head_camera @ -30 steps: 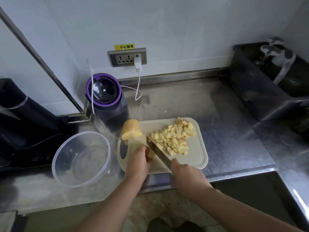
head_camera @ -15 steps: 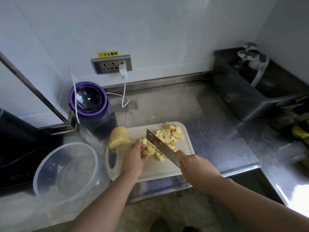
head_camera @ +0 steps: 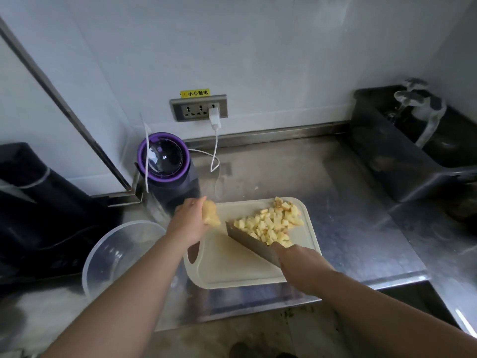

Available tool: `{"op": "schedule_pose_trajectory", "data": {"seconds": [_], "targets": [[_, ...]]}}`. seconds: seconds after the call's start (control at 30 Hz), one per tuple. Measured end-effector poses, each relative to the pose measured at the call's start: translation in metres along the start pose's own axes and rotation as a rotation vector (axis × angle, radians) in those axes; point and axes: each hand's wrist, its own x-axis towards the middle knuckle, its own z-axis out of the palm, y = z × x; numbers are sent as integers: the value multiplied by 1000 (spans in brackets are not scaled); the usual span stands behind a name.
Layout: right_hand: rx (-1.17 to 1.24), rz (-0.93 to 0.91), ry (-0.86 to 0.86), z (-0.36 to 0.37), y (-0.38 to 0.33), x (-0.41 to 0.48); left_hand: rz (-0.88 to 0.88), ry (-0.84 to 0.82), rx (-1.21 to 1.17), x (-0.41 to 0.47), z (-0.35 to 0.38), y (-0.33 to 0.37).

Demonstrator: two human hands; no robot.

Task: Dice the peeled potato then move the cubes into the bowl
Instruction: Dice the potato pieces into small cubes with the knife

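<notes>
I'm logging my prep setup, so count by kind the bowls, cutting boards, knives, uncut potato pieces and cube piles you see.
Bowl: 1
Cutting board: 1
Knife: 1
Uncut potato piece: 1
Cube pile: 1
Total: 5

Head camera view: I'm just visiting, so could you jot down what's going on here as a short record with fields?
Setting: steel counter with a pale cutting board on it
Potato cubes: piled on the board's back right part
Left hand: grips an uncut potato piece at the board's back left corner
Right hand: holds a knife, blade slanted beside the cubes
Bowl: clear, left of the board, no cubes visible inside
Behind: purple-rimmed appliance; white plug in a wall socket
</notes>
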Motion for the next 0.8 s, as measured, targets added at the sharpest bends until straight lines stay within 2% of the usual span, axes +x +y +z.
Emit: {"op": "schedule_pose_trajectory", "data": {"seconds": [0.1,0.33,0.53,0.8], "targets": [[-22,19,34,2,3,5,18,-128,23,12,3,-1],[-57,7,61,1,15,6,15,-118,27,11,4,5],[-195,-143,111,-7,37,-15,-29,-114,60,-21,13,12],[-357,-191,44,-3,63,-14,7,-113,47,-54,29,14]]}}
